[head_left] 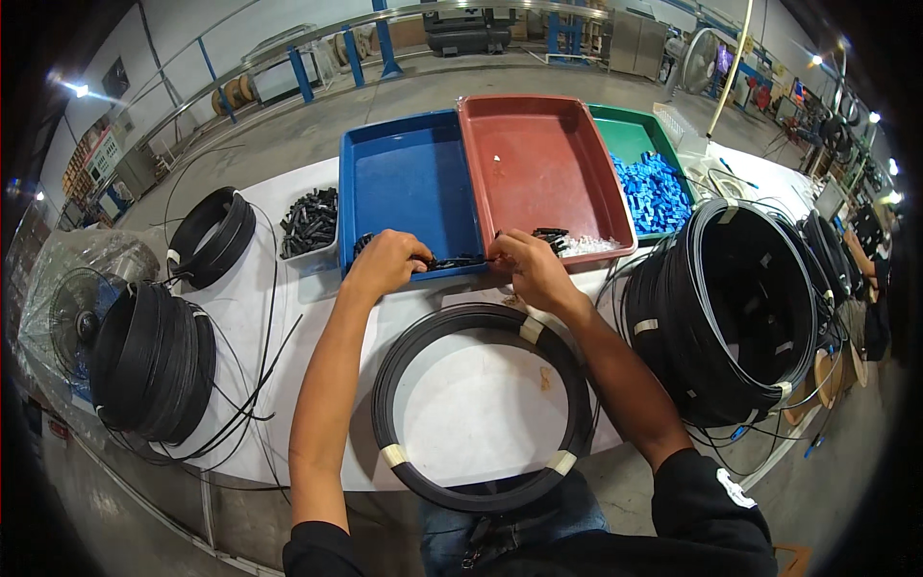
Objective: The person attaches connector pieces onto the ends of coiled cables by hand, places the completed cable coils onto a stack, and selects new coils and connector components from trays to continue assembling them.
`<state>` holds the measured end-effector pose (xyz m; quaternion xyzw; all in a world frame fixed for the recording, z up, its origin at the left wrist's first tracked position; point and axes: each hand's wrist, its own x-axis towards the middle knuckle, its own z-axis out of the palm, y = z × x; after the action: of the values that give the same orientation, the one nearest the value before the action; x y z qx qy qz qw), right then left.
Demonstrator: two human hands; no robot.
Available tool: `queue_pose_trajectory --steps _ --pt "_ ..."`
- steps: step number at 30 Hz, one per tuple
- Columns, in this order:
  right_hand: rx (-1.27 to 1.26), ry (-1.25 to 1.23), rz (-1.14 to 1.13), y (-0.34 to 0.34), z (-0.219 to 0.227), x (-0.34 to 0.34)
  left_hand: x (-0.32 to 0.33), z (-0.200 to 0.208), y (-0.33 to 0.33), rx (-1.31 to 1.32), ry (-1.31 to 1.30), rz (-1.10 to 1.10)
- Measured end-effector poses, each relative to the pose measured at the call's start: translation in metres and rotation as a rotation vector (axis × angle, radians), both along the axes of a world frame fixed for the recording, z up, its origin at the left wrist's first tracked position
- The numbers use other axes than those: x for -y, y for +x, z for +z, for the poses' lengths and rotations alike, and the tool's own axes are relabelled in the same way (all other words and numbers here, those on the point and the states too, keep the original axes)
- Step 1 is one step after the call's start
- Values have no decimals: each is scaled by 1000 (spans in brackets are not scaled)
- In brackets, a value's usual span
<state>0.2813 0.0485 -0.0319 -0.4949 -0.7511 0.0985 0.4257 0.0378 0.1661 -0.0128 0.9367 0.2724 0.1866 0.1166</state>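
Note:
My left hand [389,262] is at the near edge of the blue tray [409,183], fingertips pinched together beside small black plastic pieces [457,261] lying along that edge. My right hand [527,267] reaches over the near left corner of the red tray [543,154], its fingers closed too. What either hand grips is too small to make out. Next to the right hand, the red tray holds some black pieces [551,237] and small white pieces [588,246]. Between my forearms lies a coil of black cable [386,396], bound with pale tape.
A white box of black pieces [310,219] stands left of the trays. Blue pieces [656,192] fill part of the green tray [630,130]. Stacked cable coils stand at the right [663,337] and left [154,361], with a smaller coil [212,240] behind. Loose cable ends cross the white tabletop.

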Motion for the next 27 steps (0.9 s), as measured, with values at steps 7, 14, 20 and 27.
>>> queue_pose_trajectory --steps 7,14,20,27 --pt "87 -7 48 -6 7 13 -2 -4 7 105 -138 97" --pt "35 -71 28 -10 3 11 -2 -13 10 163 -124 108" --pt "18 -165 66 -12 12 10 -10 -7 6 110 69 -50" --pt "157 -447 141 17 44 3 0 7 -15 344 -208 142"
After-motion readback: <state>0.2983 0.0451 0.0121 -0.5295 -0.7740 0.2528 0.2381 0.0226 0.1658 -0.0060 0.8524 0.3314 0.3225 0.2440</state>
